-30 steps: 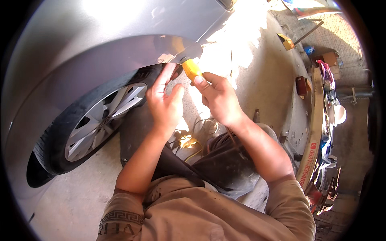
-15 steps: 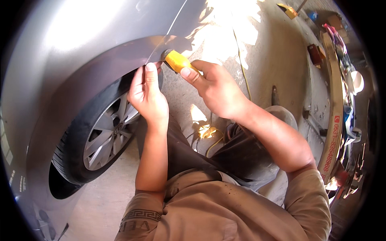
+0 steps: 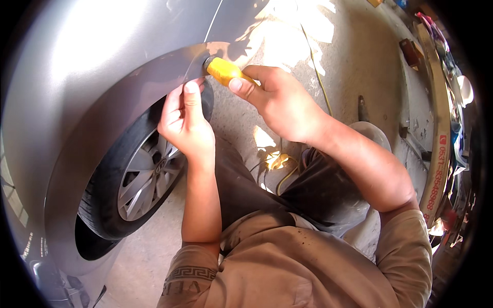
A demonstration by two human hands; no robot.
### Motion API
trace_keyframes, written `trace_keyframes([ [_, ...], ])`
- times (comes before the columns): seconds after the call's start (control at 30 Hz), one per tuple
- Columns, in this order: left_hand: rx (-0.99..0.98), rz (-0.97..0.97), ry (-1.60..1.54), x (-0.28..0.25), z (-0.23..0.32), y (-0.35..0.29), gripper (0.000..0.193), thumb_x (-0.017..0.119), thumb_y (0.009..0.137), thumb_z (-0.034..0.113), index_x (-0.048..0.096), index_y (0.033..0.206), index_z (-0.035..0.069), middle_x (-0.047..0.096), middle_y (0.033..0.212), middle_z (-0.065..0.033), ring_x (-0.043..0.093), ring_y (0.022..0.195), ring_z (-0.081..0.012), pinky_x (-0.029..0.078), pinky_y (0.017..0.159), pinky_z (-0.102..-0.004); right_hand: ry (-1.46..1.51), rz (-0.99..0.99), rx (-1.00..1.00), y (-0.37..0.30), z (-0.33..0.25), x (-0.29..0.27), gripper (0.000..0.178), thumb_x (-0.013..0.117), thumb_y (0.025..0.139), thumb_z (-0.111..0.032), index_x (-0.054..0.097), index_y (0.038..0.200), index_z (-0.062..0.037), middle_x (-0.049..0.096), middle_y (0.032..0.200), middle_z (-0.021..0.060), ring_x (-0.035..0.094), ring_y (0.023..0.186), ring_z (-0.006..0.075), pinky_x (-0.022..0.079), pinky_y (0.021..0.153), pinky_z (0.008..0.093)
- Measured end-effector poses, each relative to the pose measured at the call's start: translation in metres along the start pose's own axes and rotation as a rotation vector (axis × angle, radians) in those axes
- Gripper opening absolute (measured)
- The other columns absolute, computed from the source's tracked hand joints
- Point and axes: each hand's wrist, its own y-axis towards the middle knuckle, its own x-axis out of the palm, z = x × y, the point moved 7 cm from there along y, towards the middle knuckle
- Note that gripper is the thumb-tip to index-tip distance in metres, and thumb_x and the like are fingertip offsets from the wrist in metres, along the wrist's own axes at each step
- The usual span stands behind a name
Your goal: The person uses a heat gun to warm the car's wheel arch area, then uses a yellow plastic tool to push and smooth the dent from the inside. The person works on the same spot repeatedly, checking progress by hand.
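My right hand (image 3: 285,105) is closed around a yellow-handled tool (image 3: 223,71), its thumb lying along the handle. The tool's dark round head touches, or nearly touches, the grey car's wheel arch (image 3: 128,90), just right of the thin panel seam; its exact kind is unclear. At the arch's lower edge, below the seam, my left hand (image 3: 187,126) pinches the lip with the thumb outside. The other left fingertips are partly hidden behind the thumb and edge. Beneath the arch is the wheel (image 3: 156,169) with its silver spoked rim.
A yellow-green cable (image 3: 321,84) runs over the concrete floor toward my legs. Beside my knees lies a small sunlit yellow item (image 3: 276,160) among cords. Along the right stands a long board-edged bench (image 3: 436,169) with clutter. A dark red box (image 3: 409,52) sits near it.
The tool's head has moved up and left, from the arch's lower edge onto its face by the seam. My left hand keeps its pinch. The whole view has shifted slightly.
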Motion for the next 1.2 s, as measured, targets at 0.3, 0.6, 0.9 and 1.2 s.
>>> trace_keyframes([
  [0.3, -0.044, 0.070, 0.045, -0.004, 0.006, -0.007, 0.022, 0.066, 0.097, 0.008, 0.071, 0.104, -0.012, 0.074, 0.097, -0.0176, 0.070, 0.089, -0.0199, 0.056, 0.083, -0.0333, -0.016, 0.008, -0.004, -0.001, -0.003, -0.002, 0.044, 0.053, 0.103, -0.035, 0.065, 0.094, 0.0059, 0.063, 0.074, 0.0255, 0.064, 0.075, 0.0421, 0.049, 0.071, 0.0468],
  [0.6, -0.083, 0.071, 0.097, -0.002, 0.008, 0.001, 0.029, 0.067, 0.097, 0.014, 0.068, 0.100, -0.015, 0.073, 0.095, -0.0240, 0.073, 0.089, -0.0310, 0.057, 0.085, -0.0385, -0.051, 0.026, -0.027, -0.002, -0.003, -0.005, 0.045, 0.053, 0.103, -0.036, 0.066, 0.096, 0.0066, 0.065, 0.078, 0.0260, 0.065, 0.081, 0.0435, 0.049, 0.075, 0.0480],
  [0.9, -0.127, 0.006, -0.133, -0.012, -0.002, -0.002, 0.027, 0.060, 0.101, 0.013, 0.068, 0.107, -0.012, 0.073, 0.100, -0.0234, 0.072, 0.095, -0.0279, 0.056, 0.089, -0.0396, -0.026, 0.061, -0.046, -0.008, -0.005, -0.013, 0.046, 0.055, 0.102, -0.037, 0.067, 0.098, 0.0078, 0.066, 0.083, 0.0274, 0.065, 0.086, 0.0444, 0.050, 0.079, 0.0479],
  [1.2, -0.070, -0.031, -0.041, -0.003, 0.008, -0.009, 0.021, 0.060, 0.094, 0.000, 0.067, 0.110, -0.012, 0.073, 0.106, -0.0217, 0.071, 0.100, -0.0257, 0.054, 0.090, -0.0339, -0.040, 0.055, -0.067, -0.004, -0.004, -0.005, 0.045, 0.053, 0.103, -0.035, 0.067, 0.096, 0.0075, 0.067, 0.084, 0.0272, 0.066, 0.087, 0.0443, 0.051, 0.080, 0.0483],
])
